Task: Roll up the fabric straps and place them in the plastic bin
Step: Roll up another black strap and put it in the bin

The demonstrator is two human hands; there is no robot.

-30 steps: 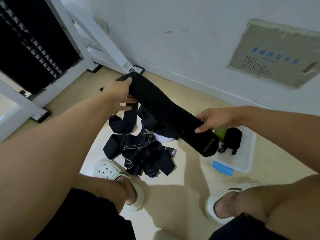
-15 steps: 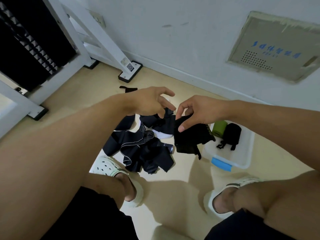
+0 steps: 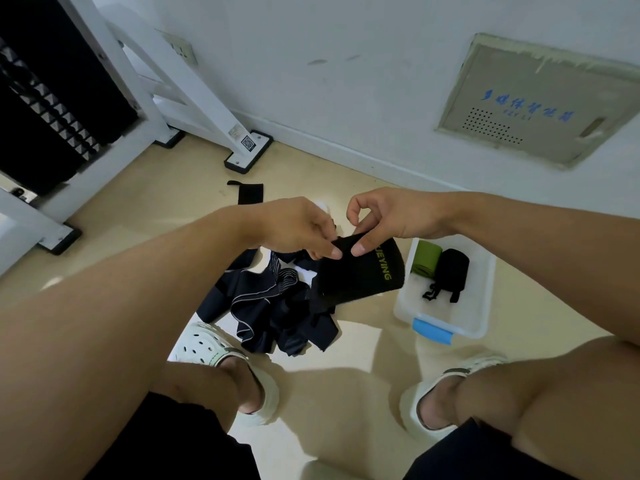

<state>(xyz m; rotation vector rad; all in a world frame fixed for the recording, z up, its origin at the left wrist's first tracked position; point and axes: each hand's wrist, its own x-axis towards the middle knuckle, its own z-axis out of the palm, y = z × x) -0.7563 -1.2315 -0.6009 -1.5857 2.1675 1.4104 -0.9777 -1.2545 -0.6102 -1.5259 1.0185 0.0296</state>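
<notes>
I see left hand (image 3: 294, 230) and right hand (image 3: 391, 216) both pinching top edge of black strap (image 3: 360, 271), held above floor | strap pile (image 3: 277, 306) on floor | plastic bin (image 3: 485, 299) right, holding green roll (image 3: 426, 258) and black roll (image 3: 452, 273)

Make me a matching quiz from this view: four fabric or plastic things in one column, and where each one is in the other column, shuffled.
1. Black fabric strap with yellow lettering
2. Green rolled fabric strap
3. Dark heap of unrolled fabric straps
4. Clear plastic bin with blue latch

A. On the floor between the feet
B. Pinched by left hand and right hand
C. On the floor right of the heap
D. Inside the bin

Pairs: 1-B, 2-D, 3-A, 4-C
</notes>
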